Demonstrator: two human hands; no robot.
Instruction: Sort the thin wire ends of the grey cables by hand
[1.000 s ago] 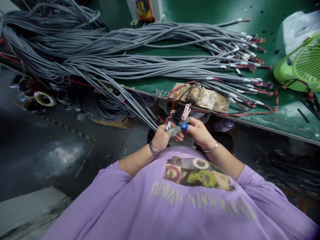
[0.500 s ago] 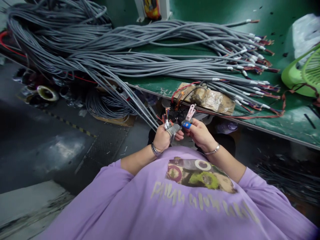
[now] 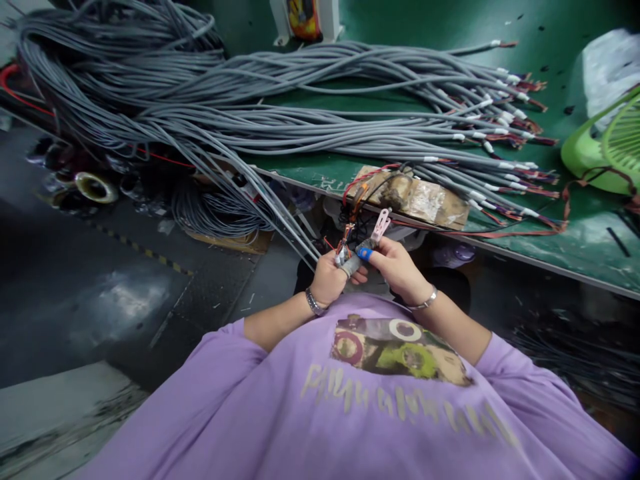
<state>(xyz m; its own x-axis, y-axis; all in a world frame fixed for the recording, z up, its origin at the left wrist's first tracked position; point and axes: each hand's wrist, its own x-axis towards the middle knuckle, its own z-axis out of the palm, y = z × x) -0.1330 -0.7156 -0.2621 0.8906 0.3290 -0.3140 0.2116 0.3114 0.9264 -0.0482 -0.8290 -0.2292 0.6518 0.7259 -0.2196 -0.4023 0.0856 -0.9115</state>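
Note:
My left hand (image 3: pixel 331 279) is closed around the ends of several grey cables (image 3: pixel 295 230), which run down to it from the table. Thin coloured wires (image 3: pixel 346 239) fan out above its fingers. A grey wrap covers its thumb. Close beside it, my right hand (image 3: pixel 400 267) is pinched, with blue tape around the thumb. A pink plastic clip (image 3: pixel 381 224) sticks up from its fingers. The two hands meet at the fingertips, and the small parts between them are too blurred to make out.
A large bundle of grey cables (image 3: pixel 310 130) with white-banded ends lies across the green table (image 3: pixel 410 20). At the table edge sits a taped cardboard block (image 3: pixel 425 200). A green fan (image 3: pixel 610 143) stands at the right. Below are a cable coil (image 3: pixel 220 212) and wire spools (image 3: pixel 95 187).
My left hand has shifted slightly right, bringing the wire ends closer to my right hand. My right thumb has moved a little left and down. The pink clip stays nearly in place.

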